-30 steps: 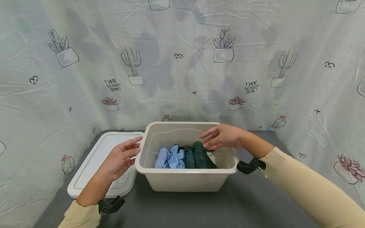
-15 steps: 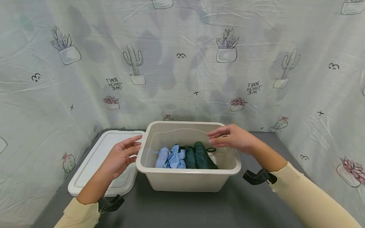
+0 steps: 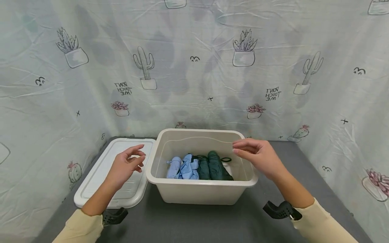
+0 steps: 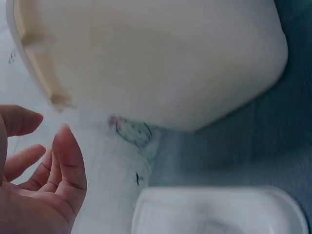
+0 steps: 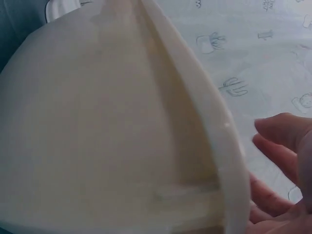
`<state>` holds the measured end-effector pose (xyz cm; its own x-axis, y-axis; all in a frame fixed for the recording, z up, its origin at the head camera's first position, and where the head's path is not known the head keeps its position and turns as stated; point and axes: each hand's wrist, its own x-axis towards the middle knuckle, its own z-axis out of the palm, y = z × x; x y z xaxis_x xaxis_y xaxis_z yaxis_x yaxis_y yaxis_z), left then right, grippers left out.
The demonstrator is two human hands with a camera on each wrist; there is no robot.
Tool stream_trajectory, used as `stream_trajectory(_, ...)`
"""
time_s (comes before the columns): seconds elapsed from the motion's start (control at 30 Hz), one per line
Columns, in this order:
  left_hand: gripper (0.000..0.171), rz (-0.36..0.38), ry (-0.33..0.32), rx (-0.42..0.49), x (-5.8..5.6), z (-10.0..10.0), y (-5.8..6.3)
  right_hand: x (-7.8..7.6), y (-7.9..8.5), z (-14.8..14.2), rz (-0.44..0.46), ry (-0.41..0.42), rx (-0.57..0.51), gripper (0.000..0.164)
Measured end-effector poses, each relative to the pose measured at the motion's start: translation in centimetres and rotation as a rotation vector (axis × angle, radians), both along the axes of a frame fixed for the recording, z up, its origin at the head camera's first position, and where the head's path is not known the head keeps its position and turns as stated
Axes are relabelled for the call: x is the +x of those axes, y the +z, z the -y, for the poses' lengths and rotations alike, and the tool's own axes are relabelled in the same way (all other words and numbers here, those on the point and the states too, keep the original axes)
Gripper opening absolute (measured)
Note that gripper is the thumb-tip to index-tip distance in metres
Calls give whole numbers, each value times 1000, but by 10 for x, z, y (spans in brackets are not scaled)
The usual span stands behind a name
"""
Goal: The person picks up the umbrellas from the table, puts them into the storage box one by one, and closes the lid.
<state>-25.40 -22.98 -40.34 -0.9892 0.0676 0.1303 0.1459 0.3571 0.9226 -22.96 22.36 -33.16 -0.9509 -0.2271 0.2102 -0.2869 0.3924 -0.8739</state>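
An open beige plastic bin (image 3: 200,193) stands in the middle of the head view. Inside lie a light blue roll (image 3: 174,167), a bundled light blue cloth (image 3: 189,168) and two dark green padded rolls (image 3: 216,167), side by side. My left hand (image 3: 125,166) hovers left of the bin, above the white lid, fingers loosely bent and holding nothing. Over the bin's right rim hangs my right hand (image 3: 258,156), fingers relaxed and nothing in its grasp. In the right wrist view its fingers are beside the bin's rim (image 5: 229,141); whether they touch it I cannot tell.
The white lid (image 3: 130,185) lies flat on the dark grey table (image 3: 197,222), left of the bin. A curtain (image 3: 194,77) printed with cacti and potted plants encloses the back and sides.
My right hand has moved right, from over the green rolls to the bin's right rim. My left hand has drawn left, away from the left rim. The rolls stay put.
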Motion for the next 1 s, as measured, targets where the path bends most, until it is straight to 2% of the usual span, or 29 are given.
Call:
stream_trajectory(0.2,54,-58,48,-160,-9,20,-13,16,-18,-4,-233,-31,-78,13)
stream_trajectory(0.4,52,-91,111,-290,-19,47,-30,29,-37,-6,-453,-23,-63,24)
stream_trajectory(0.57,49,-114,108,-336,-26,66,-43,38,-49,-8,-518,-103,45,31)
stream_trajectory(0.7,46,-100,114,-389,-31,76,-50,46,-56,-9,-516,-155,71,29)
stream_trajectory(0.9,44,-83,128,-449,-34,84,-55,54,-62,-10,-491,-103,-58,26)
stream_trajectory(1.0,44,-48,141,-488,-35,85,-57,55,-66,-12,-551,-61,-63,32)
